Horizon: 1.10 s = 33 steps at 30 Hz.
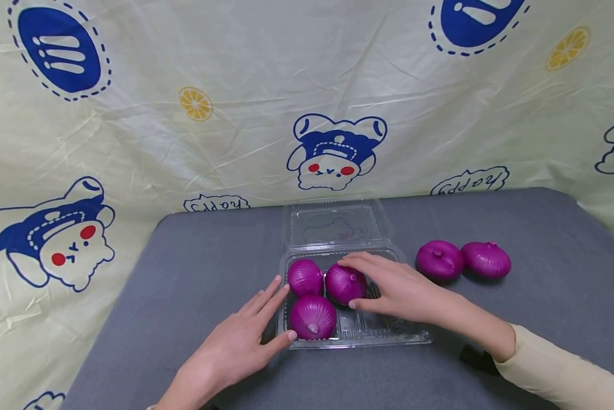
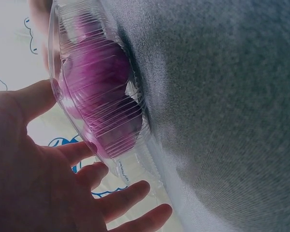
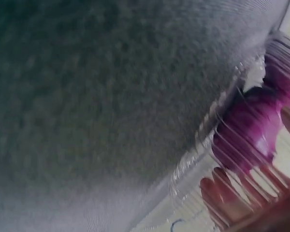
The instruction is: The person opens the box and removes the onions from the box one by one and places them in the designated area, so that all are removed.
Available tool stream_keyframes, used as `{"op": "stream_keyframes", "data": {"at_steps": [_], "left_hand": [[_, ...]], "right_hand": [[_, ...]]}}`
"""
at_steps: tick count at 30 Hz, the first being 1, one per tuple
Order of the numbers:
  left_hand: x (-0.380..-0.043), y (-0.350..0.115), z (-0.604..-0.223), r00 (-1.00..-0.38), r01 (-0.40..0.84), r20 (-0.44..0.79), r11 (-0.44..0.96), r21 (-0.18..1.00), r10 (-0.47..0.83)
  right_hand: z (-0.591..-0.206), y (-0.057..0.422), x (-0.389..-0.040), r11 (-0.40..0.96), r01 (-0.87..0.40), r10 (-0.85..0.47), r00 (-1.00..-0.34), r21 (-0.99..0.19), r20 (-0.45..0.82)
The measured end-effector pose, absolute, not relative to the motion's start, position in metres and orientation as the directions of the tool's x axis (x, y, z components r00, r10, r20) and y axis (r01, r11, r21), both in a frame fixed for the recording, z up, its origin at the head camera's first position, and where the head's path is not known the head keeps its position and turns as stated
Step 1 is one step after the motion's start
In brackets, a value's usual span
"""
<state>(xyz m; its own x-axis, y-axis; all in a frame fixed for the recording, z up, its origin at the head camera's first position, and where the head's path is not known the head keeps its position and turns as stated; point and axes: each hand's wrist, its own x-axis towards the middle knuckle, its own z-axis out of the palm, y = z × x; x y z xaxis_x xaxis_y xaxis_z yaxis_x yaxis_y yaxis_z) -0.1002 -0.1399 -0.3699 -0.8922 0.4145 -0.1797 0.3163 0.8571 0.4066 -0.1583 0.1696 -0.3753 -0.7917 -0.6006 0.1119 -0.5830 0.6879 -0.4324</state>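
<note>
A clear plastic clamshell box (image 1: 353, 343) lies with its lid (image 1: 332, 225) folded back. Inside sit three purple-red onions: one at the back left (image 1: 305, 278), one at the front left (image 1: 313, 317), and one toward the middle (image 1: 346, 283). My right hand (image 1: 389, 285) grips the middle onion, thumb at its near side and fingers over its far side. My left hand (image 1: 240, 336) has its fingers spread along the left side of the box. In the left wrist view, the left thumb and a fingertip touch the box's rim (image 2: 55, 48).
Two more onions, one (image 1: 439, 261) beside another (image 1: 486, 260), lie on the grey cloth-covered table (image 1: 209, 267) right of the box. Behind the table hangs a cream printed curtain (image 1: 245, 142). A small black object (image 1: 478, 360) shows under the right wrist.
</note>
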Motion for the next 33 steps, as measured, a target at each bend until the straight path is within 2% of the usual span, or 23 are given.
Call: {"op": "stream_keyframes", "data": {"at_steps": [5, 13, 26, 33], "left_hand": [[-0.0991, -0.1404, -0.3708, -0.892, 0.329, -0.16, 0.852, 0.408, 0.422], [-0.0994, -0.14, -0.3708, -0.894, 0.326, -0.16, 0.853, 0.407, 0.419], [-0.0979, -0.141, -0.3713, -0.893, 0.347, -0.132, 0.843, 0.412, 0.431], [-0.0971, -0.1403, -0.3705, -0.892, 0.349, -0.131, 0.843, 0.409, 0.433]], "right_hand": [[-0.3791, 0.1641, -0.1599, 0.73, -0.568, -0.578, -0.81, -0.38, 0.101], [-0.3818, 0.1624, -0.1605, 0.744, -0.547, -0.555, -0.826, -0.384, 0.1], [-0.3802, 0.1652, -0.1587, 0.715, -0.542, -0.555, -0.824, -0.442, 0.114], [-0.3729, 0.168, -0.1567, 0.713, -0.491, -0.521, -0.849, -0.5, 0.091]]}}
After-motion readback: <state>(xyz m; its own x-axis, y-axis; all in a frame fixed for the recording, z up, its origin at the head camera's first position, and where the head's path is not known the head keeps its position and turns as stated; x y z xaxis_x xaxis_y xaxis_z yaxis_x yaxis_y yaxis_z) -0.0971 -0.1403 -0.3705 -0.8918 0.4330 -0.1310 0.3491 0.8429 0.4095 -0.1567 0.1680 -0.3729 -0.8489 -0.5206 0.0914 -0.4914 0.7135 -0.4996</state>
